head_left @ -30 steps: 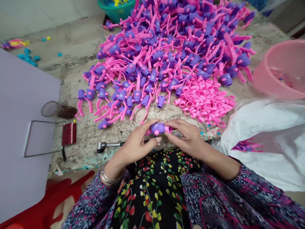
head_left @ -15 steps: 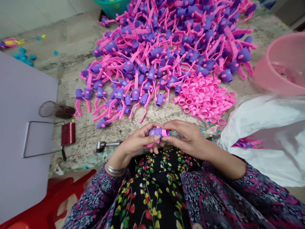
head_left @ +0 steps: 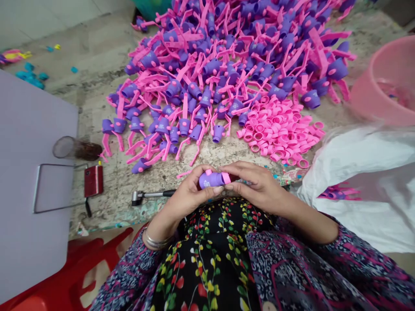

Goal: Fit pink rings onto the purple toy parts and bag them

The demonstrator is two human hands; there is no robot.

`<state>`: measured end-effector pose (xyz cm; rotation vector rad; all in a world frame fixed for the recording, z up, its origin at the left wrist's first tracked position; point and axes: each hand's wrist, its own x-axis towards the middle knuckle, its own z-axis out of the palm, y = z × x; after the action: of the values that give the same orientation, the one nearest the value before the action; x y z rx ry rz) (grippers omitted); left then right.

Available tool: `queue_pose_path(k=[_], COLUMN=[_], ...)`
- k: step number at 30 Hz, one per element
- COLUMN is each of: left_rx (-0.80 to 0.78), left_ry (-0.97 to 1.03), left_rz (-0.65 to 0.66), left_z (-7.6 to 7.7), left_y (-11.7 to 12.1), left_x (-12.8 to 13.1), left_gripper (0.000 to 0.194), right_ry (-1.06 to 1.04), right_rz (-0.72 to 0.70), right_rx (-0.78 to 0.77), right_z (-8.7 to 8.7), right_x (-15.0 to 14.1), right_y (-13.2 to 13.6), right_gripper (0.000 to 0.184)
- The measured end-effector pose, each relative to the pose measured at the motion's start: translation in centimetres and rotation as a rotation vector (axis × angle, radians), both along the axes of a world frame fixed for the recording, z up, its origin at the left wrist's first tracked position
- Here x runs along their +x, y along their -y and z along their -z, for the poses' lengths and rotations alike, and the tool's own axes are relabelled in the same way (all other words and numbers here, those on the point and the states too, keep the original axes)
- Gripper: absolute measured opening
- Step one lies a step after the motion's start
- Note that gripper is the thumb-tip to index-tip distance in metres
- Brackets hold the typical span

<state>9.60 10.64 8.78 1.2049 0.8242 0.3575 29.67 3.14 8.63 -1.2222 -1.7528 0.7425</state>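
A heap of purple plastic cups with long pink arms (head_left: 212, 67) covers the far middle of the worn, paint-stained worktop (head_left: 97, 95). By its near right corner, a white woven-looking sack (head_left: 382, 147) gapes over more purple and pink pieces. The translucent pink plastic tub (head_left: 366, 90) at the right edge holds small pink bits; the green plastic tub (head_left: 152, 7) near the far edge is cropped, its contents hidden. A mound of pink plastic rings (head_left: 282, 129) touches the heap's near right side. Toward the left edge, a clear tumbler (head_left: 78, 147) contains something dark brown. A silver-and-black hammer-like tool (head_left: 155, 195) lies along the near edge, beside the left hand (head_left: 184, 196).

That hand grips a purple plastic cup (head_left: 209, 180) above the near edge; the right hand (head_left: 256, 185) pinches a pink ring (head_left: 225, 178) at its mouth.
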Motion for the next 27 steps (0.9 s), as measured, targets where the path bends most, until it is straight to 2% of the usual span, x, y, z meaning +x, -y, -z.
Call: queue_pose_path(k=[5, 10, 16, 21, 27], left_rx=[-0.012, 0.003, -0.054, -0.099, -0.163], left_ry=[0.008, 0.015, 0.043, 0.031, 0.041], left_rz=[0.044, -0.001, -0.042, -0.07, -0.089], left_z=[0.2, 0.9, 1.1, 1.2, 1.0], left_y=[-0.1, 0.2, 0.8, 1.0, 1.0], left_x=[-0.3, -0.4, -0.1, 0.2, 0.3], left_gripper=[0.027, 0.026, 0.021, 0.02, 0.025], right_ry=[-0.1, -0.101, -0.098, -0.101, -0.079], right_rz=[0.096, 0.149, 0.149, 0.143, 0.137], right_rx=[-0.092, -0.072, -0.012, -0.032, -0.004], right_z=[-0.2, -0.2, 0.3, 0.5, 0.4], right_x=[-0.4, -0.9, -1.0, -0.8, -0.9], right_y=[0.2, 0.0, 0.0, 0.3, 0.2], right_gripper=[0.021, 0.018, 0.021, 0.024, 0.02])
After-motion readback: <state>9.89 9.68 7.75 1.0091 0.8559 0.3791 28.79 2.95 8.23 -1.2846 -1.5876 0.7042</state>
